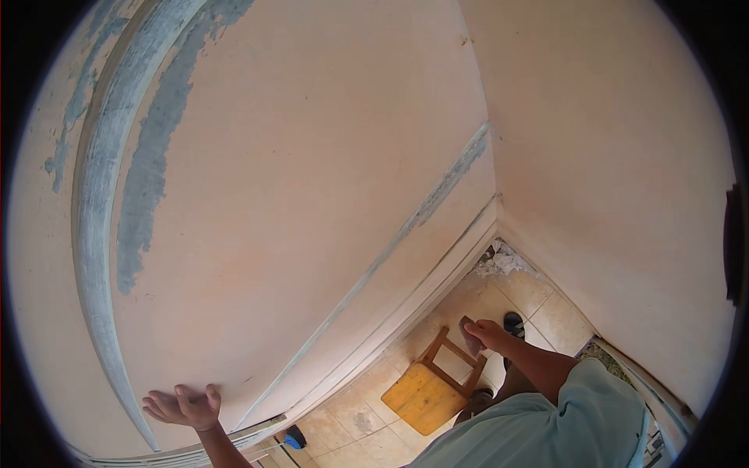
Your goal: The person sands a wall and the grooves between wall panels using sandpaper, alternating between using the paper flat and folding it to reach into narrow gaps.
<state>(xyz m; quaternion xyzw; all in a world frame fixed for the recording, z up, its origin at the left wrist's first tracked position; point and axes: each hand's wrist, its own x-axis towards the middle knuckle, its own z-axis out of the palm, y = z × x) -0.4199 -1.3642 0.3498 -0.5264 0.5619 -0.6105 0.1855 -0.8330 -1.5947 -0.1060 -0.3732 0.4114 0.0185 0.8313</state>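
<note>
My left hand (184, 407) is raised at the lower left, palm turned up and fingers spread, with nothing in it. It overlaps the pale pink wall (296, 195) in this view, close to the lower end of a curved grey-white strip (97, 203). Low on the right, my right hand (490, 334) is closed around a flat reddish-brown piece of sandpaper (471, 337). That hand hangs above the floor, beside a wooden stool (425, 396) with a yellow-orange seat.
Grey patches (148, 187) mark the wall beside the strip. A second wall (608, 156) meets it at a corner, with white debris (503, 261) at its foot. My sandalled foot (513, 324) stands on the tiled floor (374, 448). A blue object (295, 437) lies near the wall.
</note>
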